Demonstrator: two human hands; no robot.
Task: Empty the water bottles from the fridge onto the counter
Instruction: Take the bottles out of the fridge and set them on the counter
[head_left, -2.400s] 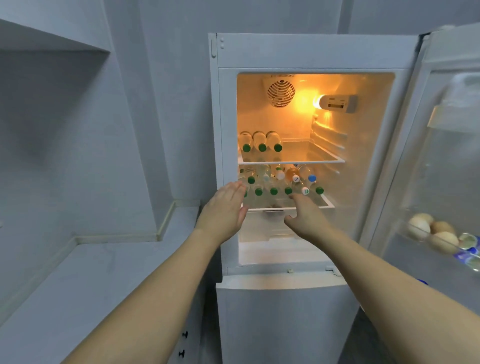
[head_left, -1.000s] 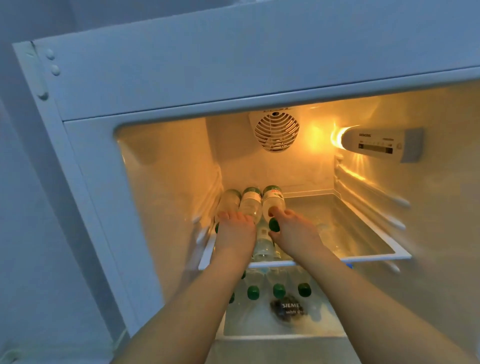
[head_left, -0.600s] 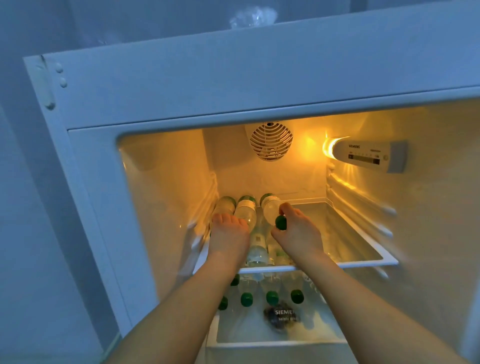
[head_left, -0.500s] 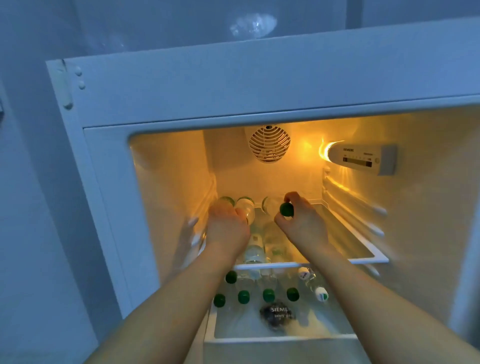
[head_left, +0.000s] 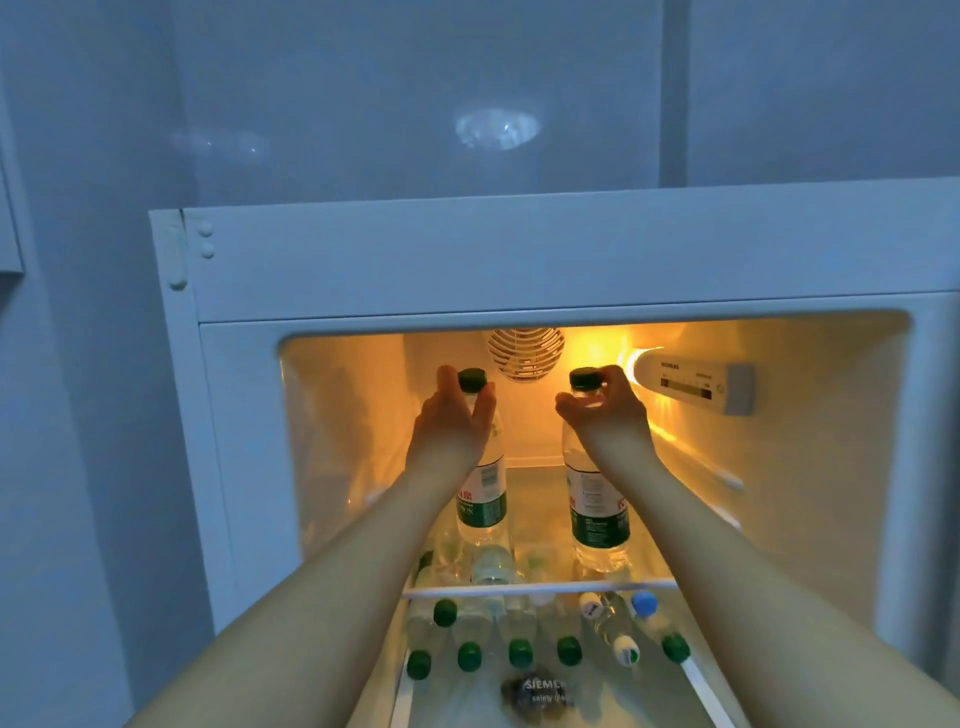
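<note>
A white fridge (head_left: 519, 260) is seen open and lit amber against a pale blue wall. Over its upper glass shelf (head_left: 540, 587), two clear plastic water bottles with green caps and green labels are held upright by their necks: the left bottle (head_left: 485, 499) by the curled fingers of the left hand (head_left: 452, 421), the right bottle (head_left: 597, 509) by those of the right hand (head_left: 605, 410). More green-capped bottles (head_left: 519, 652) are seen lying on the shelf below.

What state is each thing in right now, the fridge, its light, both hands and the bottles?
Fridge: open, inside showing.
Fridge light: on, glowing orange.
Left hand: gripping the left bottle near its cap.
Right hand: gripping the right bottle near its cap.
Left bottle: upright, capped, held.
Right bottle: upright, capped, held.
Lower shelf bottles: lying flat, caps toward the camera.
</note>
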